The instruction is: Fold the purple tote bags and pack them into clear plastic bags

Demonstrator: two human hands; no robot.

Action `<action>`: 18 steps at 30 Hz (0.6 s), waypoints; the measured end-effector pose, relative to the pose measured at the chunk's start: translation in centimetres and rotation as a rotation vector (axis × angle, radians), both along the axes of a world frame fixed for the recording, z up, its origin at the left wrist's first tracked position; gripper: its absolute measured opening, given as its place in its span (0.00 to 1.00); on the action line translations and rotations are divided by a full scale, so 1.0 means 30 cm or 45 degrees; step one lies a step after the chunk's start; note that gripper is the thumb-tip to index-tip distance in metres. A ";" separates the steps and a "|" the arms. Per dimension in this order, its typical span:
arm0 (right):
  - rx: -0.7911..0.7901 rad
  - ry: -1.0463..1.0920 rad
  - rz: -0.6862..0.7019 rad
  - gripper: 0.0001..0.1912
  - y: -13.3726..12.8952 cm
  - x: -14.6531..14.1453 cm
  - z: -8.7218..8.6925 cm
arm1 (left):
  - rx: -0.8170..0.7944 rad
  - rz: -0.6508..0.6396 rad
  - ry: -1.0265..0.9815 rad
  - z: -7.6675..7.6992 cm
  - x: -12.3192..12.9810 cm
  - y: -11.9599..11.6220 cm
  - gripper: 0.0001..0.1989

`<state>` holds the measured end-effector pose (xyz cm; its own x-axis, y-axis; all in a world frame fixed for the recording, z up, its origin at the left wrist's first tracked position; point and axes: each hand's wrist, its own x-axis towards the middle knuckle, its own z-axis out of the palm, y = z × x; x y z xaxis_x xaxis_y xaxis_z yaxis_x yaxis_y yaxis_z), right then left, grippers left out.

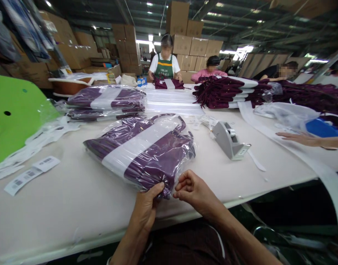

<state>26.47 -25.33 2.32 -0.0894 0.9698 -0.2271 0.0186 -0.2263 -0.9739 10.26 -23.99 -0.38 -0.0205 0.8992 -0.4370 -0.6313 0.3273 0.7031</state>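
A folded purple fabric item with a looped strap and a white band lies on the table inside a clear plastic bag [146, 147]. My left hand [148, 202] grips the bag's near corner, thumb on top and fingers underneath, partly hidden. Just right of that corner, my right hand [191, 189] is closed, its fingers curled and thumb pressed to them at the plastic's edge. Whether it pinches the plastic is too fine to tell. Beyond the bag, to the right, stands a grey tape dispenser [231, 141].
Bagged purple items [105, 99] are stacked at back left, unbagged purple ones [229, 92] at back right. Barcode labels [32, 175] lie left, near a green panel [17, 114]. Another person's hand [298, 139] rests at right near a white strip [295, 152]. A person in a green apron [164, 68] stands opposite.
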 end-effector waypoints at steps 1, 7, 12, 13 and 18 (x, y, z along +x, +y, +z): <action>0.023 -0.015 -0.019 0.18 0.002 -0.009 -0.005 | -0.016 -0.015 -0.011 0.001 -0.003 0.001 0.21; 0.225 -0.066 -0.083 0.12 0.001 -0.078 -0.057 | -0.110 -0.032 -0.116 0.002 -0.029 0.009 0.21; 0.333 -0.018 -0.199 0.11 0.000 -0.106 -0.125 | -0.158 -0.097 -0.164 -0.001 -0.050 0.014 0.18; 0.357 -0.052 -0.223 0.11 0.001 -0.112 -0.137 | -0.165 -0.111 -0.158 -0.002 -0.052 0.013 0.18; 0.320 -0.149 -0.368 0.11 0.009 -0.148 -0.160 | -0.164 -0.106 -0.150 -0.004 -0.043 0.007 0.19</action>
<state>22.04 -25.07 -2.48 0.2077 0.9778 0.0279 0.1034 0.0064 -0.9946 8.99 -23.77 -0.50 0.1100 0.8319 -0.5439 -0.6738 0.4647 0.5745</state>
